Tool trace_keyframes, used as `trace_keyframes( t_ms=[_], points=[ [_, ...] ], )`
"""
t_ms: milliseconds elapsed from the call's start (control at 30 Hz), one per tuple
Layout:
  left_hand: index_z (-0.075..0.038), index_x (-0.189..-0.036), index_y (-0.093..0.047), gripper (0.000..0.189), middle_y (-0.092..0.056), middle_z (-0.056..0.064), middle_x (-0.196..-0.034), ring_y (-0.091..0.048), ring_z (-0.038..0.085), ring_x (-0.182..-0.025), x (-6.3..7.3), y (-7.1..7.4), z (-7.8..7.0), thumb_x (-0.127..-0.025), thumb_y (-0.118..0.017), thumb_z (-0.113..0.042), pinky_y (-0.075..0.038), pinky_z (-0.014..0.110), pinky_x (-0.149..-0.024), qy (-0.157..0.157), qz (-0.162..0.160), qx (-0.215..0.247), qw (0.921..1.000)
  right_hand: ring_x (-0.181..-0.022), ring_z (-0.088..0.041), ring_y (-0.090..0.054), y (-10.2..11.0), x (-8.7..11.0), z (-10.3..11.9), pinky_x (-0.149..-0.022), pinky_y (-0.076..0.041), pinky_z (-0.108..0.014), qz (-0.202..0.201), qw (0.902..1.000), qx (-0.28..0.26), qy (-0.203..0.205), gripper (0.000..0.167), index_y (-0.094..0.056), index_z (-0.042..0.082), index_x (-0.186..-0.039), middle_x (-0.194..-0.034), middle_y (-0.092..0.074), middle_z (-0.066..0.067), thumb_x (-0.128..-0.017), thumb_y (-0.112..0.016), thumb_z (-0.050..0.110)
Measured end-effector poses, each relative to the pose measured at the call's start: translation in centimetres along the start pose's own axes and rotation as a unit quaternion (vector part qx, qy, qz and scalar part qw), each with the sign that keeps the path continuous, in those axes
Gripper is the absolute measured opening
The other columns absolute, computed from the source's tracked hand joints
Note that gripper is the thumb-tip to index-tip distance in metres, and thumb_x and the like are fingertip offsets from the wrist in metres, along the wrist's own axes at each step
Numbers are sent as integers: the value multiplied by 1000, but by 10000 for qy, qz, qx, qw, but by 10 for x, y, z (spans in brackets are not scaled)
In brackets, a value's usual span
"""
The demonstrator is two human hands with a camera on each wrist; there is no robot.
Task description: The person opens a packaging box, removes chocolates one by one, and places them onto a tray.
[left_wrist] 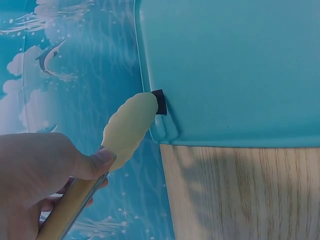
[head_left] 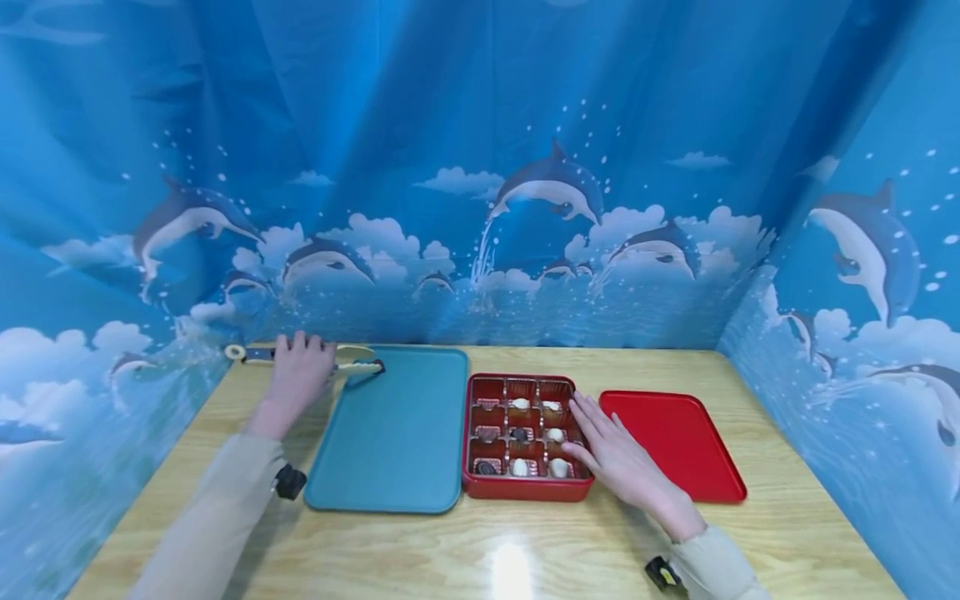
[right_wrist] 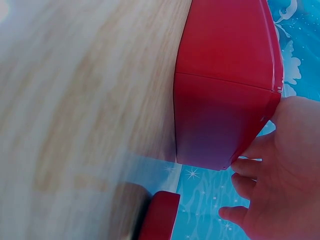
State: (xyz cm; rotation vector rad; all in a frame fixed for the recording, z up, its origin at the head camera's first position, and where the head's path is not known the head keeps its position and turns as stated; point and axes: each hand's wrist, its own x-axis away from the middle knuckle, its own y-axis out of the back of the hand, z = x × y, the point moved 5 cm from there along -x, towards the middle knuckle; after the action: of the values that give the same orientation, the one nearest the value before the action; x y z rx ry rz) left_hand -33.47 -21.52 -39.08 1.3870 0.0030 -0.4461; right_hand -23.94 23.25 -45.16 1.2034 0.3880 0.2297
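My left hand [head_left: 302, 371] grips a pair of tongs [left_wrist: 131, 126] with cream-coloured tips. A small dark piece [left_wrist: 160, 102], apparently chocolate, sits at the tips, over the far left corner of the blue tray [head_left: 397, 442]. Whether it touches the tray, I cannot tell. My right hand [head_left: 617, 454] rests with fairly straight fingers along the right edge of a red divided box [head_left: 525, 490]. White chocolates [head_left: 520, 467] and dark chocolates [head_left: 487, 467] lie in its compartments. In the right wrist view the fingers [right_wrist: 245, 185] lie by the box's side [right_wrist: 212, 120].
To the right of the box lies a flat red tray [head_left: 675, 442]. All stands on a wooden table [head_left: 420, 554]. A blue dolphin-print curtain [head_left: 450, 167] closes off the back and both sides.
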Motion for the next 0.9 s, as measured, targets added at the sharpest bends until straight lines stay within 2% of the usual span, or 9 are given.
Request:
trace_keyframes(
  t_ms=[233,400,600,900],
  points=[
    [5,-129,-60,44,-61,28,-115,-52,49,-107,8,0,5,-95,-71,-21,-39,59,-84,203,32,279,9994,-151,-43,-22,1,1,1,-117,-23,-65,-44,10000,21,12,77,-30,0,-158,-164,-25,-21,-103,-51,50],
    [9,-140,-50,59,-58,32,-121,-53,51,-110,16,-1,3,-99,-66,-31,-44,60,-89,123,-296,508,9982,-151,-43,-22,1,1,1,-117,-23,-65,-24,10000,21,-11,77,-30,0,-158,-164,-26,-21,-103,-52,50],
    [7,-145,-46,64,-57,30,-124,-54,48,-114,19,5,-7,-100,-63,-36,-45,60,-94,-55,-741,601,9954,-152,-43,-20,1,2,0,-118,-22,-64,44,10000,-20,-68,78,-29,0,-158,-165,-24,-20,-103,-52,50],
    [2,-146,-47,59,-59,24,-123,-54,43,-114,15,17,-33,-102,-60,-34,-46,57,-94,-531,-1145,553,9905,-152,-42,-21,1,1,1,-118,-23,-64,24,10000,-3,-70,78,-30,0,-158,-165,-25,-20,-102,-53,50]
  ],
)
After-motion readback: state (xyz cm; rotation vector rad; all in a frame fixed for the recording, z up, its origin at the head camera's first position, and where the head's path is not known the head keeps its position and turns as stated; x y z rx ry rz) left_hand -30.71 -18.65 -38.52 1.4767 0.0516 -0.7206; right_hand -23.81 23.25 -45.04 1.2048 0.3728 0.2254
